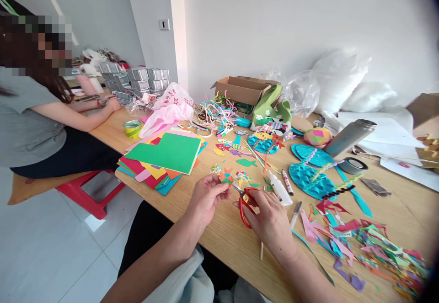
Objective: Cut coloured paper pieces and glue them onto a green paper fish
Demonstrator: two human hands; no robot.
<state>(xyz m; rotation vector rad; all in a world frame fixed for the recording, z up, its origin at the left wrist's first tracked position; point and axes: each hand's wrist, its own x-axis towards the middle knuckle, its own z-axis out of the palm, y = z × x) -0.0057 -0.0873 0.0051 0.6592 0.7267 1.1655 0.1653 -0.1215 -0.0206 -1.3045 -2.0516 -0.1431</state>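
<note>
My right hand (269, 218) is closed round the red handles of a pair of scissors (244, 202), whose blades point up and left. My left hand (207, 198) pinches a small teal and orange paper cutout (226, 176) right at the blade tips. Both hands hover just above the near edge of the wooden table (233, 243). A white glue bottle (279, 187) and a marker (287, 182) lie just beyond my right hand.
A stack of coloured card (164, 156) topped by a green sheet lies to the left. Paper scraps (370, 243) pile at the right. Teal paper fish shapes (310, 179), a steel flask (348, 137), tape rolls and a cardboard box (242, 90) sit further back. Another person sits at the far left.
</note>
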